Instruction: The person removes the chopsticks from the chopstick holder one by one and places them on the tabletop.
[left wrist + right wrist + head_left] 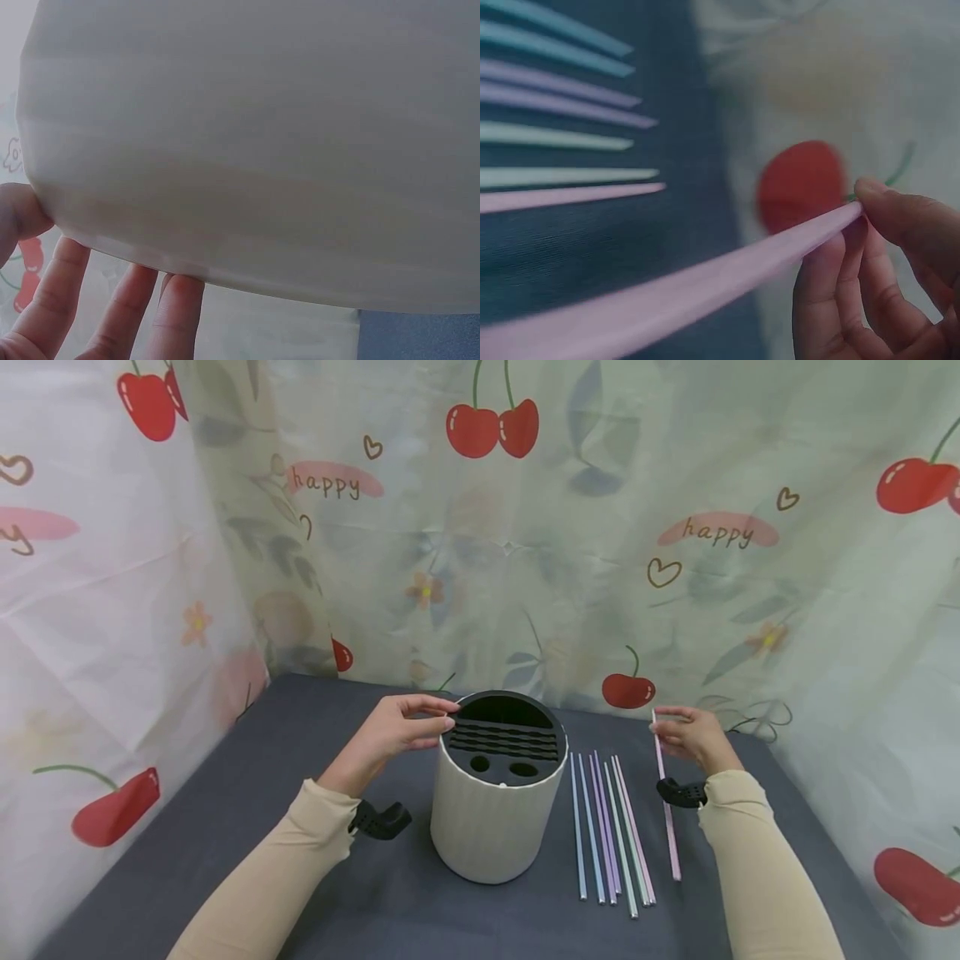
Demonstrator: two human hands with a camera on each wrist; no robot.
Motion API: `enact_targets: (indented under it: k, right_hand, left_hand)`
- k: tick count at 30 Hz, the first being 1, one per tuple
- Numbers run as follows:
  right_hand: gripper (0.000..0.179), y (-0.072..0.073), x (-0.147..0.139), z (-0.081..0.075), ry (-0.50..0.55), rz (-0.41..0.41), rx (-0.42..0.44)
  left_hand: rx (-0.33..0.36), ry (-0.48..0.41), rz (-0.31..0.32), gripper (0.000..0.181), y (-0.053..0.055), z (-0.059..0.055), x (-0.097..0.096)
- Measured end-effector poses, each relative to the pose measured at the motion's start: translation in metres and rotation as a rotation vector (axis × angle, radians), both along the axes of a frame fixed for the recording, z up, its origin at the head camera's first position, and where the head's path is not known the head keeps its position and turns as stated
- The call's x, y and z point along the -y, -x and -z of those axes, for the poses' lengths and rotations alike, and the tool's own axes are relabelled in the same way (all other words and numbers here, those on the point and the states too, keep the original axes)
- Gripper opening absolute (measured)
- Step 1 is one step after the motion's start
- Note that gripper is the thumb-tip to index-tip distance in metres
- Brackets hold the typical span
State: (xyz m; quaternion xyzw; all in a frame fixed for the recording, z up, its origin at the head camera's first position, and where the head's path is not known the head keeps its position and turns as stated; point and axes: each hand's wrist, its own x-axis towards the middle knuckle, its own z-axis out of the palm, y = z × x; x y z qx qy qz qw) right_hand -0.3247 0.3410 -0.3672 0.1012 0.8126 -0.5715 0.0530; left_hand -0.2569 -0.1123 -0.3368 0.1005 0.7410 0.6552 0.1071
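A white round knife holder [487,827] stands upright on the table, its black top [502,739] fitted with a half-moon opening, wavy slots and two round holes. My left hand [393,731] touches the holder's rim at the left; in the left wrist view its fairly straight fingers [180,307] rest against the white wall. Off to the right, my right hand [693,739] pinches a pink chopstick [667,810] near its far end between thumb and fingers. The lower end slants down toward the tabletop; whether it touches, I cannot tell.
Several blue, purple, pale green and pink chopsticks [577,827] lie side by side between the holder and my right hand. A dark grey cloth [360,893] covers the table. Printed curtains [510,602] with cherries hang behind and along both sides.
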Motion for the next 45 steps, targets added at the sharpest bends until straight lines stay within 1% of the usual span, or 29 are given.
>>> enact_targets:
  k: [3,5,7,11,15,18,22,28,33,39,45]
  right_hand:
    - [0.051,0.003,0.003,0.031,-0.079,0.01,0.054]
    - [0.048,0.004,0.006,0.047,-0.108,0.024,0.081]
    - [0.045,0.006,0.008,0.059,-0.127,0.054,0.103]
    - [0.043,0.006,0.011,0.075,-0.156,0.099,0.13]
    - [0.043,0.007,0.012,0.085,-0.151,0.109,0.148]
    - [0.043,0.007,0.012,0.091,-0.147,0.122,0.157]
    - [0.043,0.007,0.013,0.096,-0.168,0.128,0.15]
    - [0.04,0.009,0.015,0.1,-0.191,0.128,0.138]
    - [0.038,0.008,0.016,0.101,-0.206,0.134,0.123]
    - [0.037,0.005,0.018,0.098,-0.209,0.136,0.124]
    - [0.041,0.008,0.014,0.098,-0.184,0.123,0.146]
  left_hand:
    - [0.001,-0.002,0.006,0.04,-0.001,-0.001,0.0]
    - [0.003,-0.001,0.009,0.04,-0.001,-0.001,0.0]
    - [0.004,-0.002,0.01,0.04,-0.001,-0.001,0.0]
    - [0.003,-0.008,0.014,0.039,-0.001,-0.001,0.0]
    - [0.002,-0.008,0.016,0.04,-0.001,0.0,0.001]
    - [0.004,-0.006,0.015,0.039,-0.001,0.0,0.001]
    - [0.006,-0.007,0.015,0.039,-0.001,0.001,0.0]
    - [0.002,-0.001,0.01,0.039,-0.002,0.0,0.0]
    - [0.002,0.001,0.008,0.038,-0.002,0.001,0.0]
    - [-0.008,-0.004,0.013,0.038,-0.002,0.001,0.0]
    - [-0.008,-0.002,0.011,0.038,-0.002,0.0,0.0]
